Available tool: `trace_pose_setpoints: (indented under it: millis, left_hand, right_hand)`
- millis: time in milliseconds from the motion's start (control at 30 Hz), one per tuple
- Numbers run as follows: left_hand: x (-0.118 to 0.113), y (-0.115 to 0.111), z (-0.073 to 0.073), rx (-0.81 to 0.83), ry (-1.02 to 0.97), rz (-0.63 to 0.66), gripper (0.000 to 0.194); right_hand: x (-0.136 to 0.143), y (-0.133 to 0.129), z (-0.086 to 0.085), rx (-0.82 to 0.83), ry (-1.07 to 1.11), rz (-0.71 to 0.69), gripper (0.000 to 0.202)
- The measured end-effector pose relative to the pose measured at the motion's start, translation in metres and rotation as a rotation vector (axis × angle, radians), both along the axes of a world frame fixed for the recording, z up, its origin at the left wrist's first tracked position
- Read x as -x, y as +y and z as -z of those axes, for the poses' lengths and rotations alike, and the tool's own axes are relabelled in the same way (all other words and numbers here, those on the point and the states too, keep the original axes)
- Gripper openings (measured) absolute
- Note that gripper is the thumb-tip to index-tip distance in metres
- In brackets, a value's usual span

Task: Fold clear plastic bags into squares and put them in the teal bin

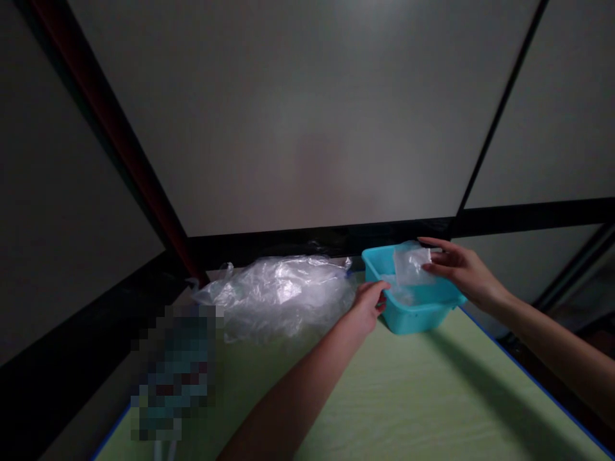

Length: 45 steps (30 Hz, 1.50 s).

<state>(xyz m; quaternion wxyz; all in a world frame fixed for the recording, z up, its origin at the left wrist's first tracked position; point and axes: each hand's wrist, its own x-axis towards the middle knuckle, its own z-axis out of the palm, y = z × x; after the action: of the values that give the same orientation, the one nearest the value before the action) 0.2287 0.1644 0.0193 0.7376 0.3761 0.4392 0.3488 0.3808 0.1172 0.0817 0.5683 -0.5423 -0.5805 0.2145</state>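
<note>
A turquoise plastic basin [416, 319] stands on the table near the wall. My left hand [369, 303] is closed on its near left rim, thumb at the top edge and fingers against the outside. Over the basin, my right hand [454, 267] pinches a small clear plastic bag [411, 266] between thumb and fingers. Some more clear plastic [401, 291] shows low inside the basin, below the held bag; whether it is a separate piece I cannot tell.
A large crumpled heap of clear plastic [283, 288] lies left of the basin against the wall. A blurred-out object [180, 371] is at the table's left side. The pale green table [384, 397] has blue edges, and a light panelled wall [312, 128] rises behind it.
</note>
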Motion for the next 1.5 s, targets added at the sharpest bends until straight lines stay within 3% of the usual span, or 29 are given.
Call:
trace_pose_setpoints:
  millis: [200, 333, 433, 600, 867, 1133, 1300, 1500]
  left_hand:
    - [0.022, -0.004, -0.007, -0.015, -0.077, 0.066, 0.027]
    - [0.052, -0.022, -0.013, -0.061, -0.155, 0.118, 0.004]
    - [0.072, -0.038, -0.016, -0.081, -0.193, 0.141, 0.008]
    - [0.091, -0.056, -0.016, -0.084, -0.197, 0.177, 0.017]
    - [0.103, -0.071, -0.024, -0.100, -0.196, 0.199, 0.019]
    - [0.105, -0.073, -0.025, -0.112, -0.224, 0.242, 0.015]
    - [0.108, -0.075, -0.023, -0.110, -0.230, 0.265, 0.017]
    - [0.110, -0.078, -0.027, -0.122, -0.213, 0.284, 0.020]
  right_hand:
    - [-0.004, 0.001, -0.013, 0.028, -0.089, -0.046, 0.038]
    - [0.002, -0.011, -0.023, 0.044, -0.187, -0.111, 0.020]
    - [0.009, -0.019, -0.023, 0.038, -0.355, -0.195, 0.010]
    - [0.022, -0.026, -0.019, 0.078, -0.544, -0.373, 0.012]
    - [0.031, -0.031, -0.027, 0.186, -0.687, -0.580, 0.035]
    - [0.036, -0.024, -0.021, 0.143, -0.755, -0.531, 0.035]
    - [0.036, -0.024, -0.015, 0.245, -0.652, -0.573, 0.043]
    - [0.050, -0.025, -0.006, 0.385, -0.653, -0.634, 0.035]
